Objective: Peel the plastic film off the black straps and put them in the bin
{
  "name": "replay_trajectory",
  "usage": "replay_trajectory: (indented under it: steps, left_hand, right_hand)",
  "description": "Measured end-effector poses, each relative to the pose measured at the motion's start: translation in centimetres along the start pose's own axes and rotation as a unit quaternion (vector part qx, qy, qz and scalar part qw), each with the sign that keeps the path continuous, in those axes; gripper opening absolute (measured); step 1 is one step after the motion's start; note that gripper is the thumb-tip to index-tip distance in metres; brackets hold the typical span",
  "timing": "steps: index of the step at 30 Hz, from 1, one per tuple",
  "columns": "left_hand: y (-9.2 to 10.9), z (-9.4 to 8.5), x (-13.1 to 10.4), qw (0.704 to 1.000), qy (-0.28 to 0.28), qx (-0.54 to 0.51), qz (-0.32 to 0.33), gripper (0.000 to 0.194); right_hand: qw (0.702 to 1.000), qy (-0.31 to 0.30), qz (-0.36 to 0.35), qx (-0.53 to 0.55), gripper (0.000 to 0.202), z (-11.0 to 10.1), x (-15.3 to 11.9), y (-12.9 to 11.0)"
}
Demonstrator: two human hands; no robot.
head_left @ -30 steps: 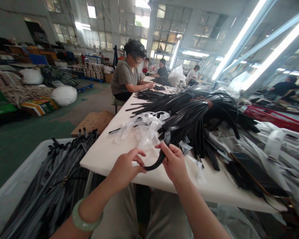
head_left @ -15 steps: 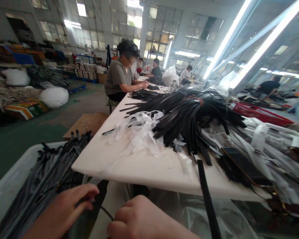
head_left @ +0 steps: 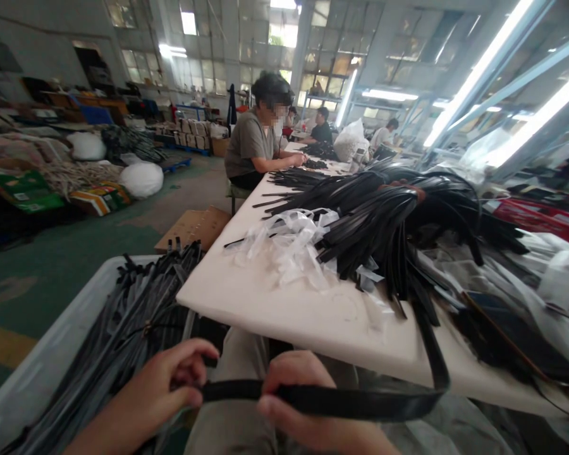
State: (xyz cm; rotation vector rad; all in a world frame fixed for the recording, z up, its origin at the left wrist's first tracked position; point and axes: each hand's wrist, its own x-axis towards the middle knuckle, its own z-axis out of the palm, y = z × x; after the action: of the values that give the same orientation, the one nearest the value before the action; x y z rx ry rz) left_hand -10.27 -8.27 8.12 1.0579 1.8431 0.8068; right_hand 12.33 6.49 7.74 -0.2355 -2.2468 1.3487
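A black strap (head_left: 360, 402) runs across my lap, bends up at the right and reaches over the table edge toward the bundle of black straps (head_left: 384, 221). My right hand (head_left: 303, 395) is closed around it, thumb in front. At the strap's left end, the curled fingers and thumb of my left hand (head_left: 177, 379) pinch it. Beneath both hands are my legs in light trousers (head_left: 239, 420). Crumpled clear plastic strips (head_left: 294, 246) lie on the white table (head_left: 256, 306), left of the bundle.
A white bin (head_left: 38, 373) filled with dark straps stands at my left. Beyond it lies a cardboard piece (head_left: 194, 227). A seated person (head_left: 251, 142) works at the table's far left side. A dark phone-like object (head_left: 512, 328) and plastic wrappings lie at the right.
The strap that hung down at the right now stretches across my lap between both hands. My left hand has closed on its end. The view has shifted left.
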Motion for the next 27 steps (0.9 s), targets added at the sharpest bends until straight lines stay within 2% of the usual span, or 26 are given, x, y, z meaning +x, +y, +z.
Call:
replay_trajectory:
  steps: [2, 5, 8, 11, 15, 17, 18, 19, 20, 22, 23, 24, 25, 27]
  left_hand:
    - [2.7, 0.7, 2.1, 0.994, -0.029, -0.099, 0.028, 0.053]
    - [5.3, 2.2, 4.7, 0.978, -0.077, -0.180, 0.075, 0.058]
    - [7.1, 3.5, 6.6, 0.970, -0.120, -0.185, 0.102, 0.059]
    - [8.8, 4.3, 7.9, 0.965, -0.143, -0.180, 0.125, 0.061]
    - [10.4, 5.1, 9.0, 0.956, -0.160, -0.200, 0.143, 0.062]
    - [10.4, 5.0, 9.3, 0.955, -0.160, -0.198, 0.149, 0.060]
    - [10.2, 4.9, 9.5, 0.958, -0.158, -0.190, 0.149, 0.061]
    - [9.8, 4.6, 9.5, 0.962, -0.152, -0.178, 0.143, 0.062]
    - [9.4, 4.3, 9.6, 0.967, -0.144, -0.162, 0.134, 0.065]
    - [8.5, 3.7, 9.5, 0.976, -0.125, -0.137, 0.115, 0.069]
    - [8.1, 3.5, 9.5, 0.978, -0.117, -0.130, 0.110, 0.070]
    - [7.9, 3.3, 9.4, 0.979, -0.113, -0.128, 0.109, 0.069]
    - [7.7, 3.2, 9.3, 0.979, -0.115, -0.130, 0.111, 0.069]
    - [7.5, 3.3, 9.1, 0.974, -0.132, -0.142, 0.116, 0.069]
  right_hand:
    - [0.998, 0.036, 0.050, 0.026, 0.038, -2.1, -0.2, -0.6]
    - [0.990, 0.050, 0.073, 0.108, 0.043, -5.6, 0.2, -1.1]
    - [0.985, 0.060, 0.070, 0.148, 0.045, -8.5, 1.0, -1.3]
    - [0.986, 0.055, 0.081, 0.135, 0.047, -9.9, 2.2, -1.5]
    - [0.983, 0.013, 0.130, 0.127, 0.048, -8.6, 3.8, -1.1]
    - [0.978, -0.021, 0.140, 0.154, 0.040, -7.5, 4.3, -0.3]
    - [0.974, -0.017, 0.132, 0.182, 0.034, -7.2, 4.3, 0.2]
    - [0.967, 0.014, 0.120, 0.222, 0.030, -6.9, 4.3, 0.7]
    - [0.955, 0.076, 0.104, 0.269, 0.028, -6.8, 4.2, 1.2]
    - [0.902, 0.249, 0.077, 0.345, 0.026, -6.8, 3.9, 2.1]
    - [0.874, 0.314, 0.073, 0.365, 0.028, -6.8, 3.8, 2.4]
    - [0.861, 0.339, 0.076, 0.371, 0.030, -6.6, 3.7, 2.7]
    - [0.869, 0.322, 0.089, 0.364, 0.032, -6.3, 3.6, 2.8]
    - [0.913, 0.213, 0.129, 0.324, 0.034, -5.4, 3.6, 3.0]
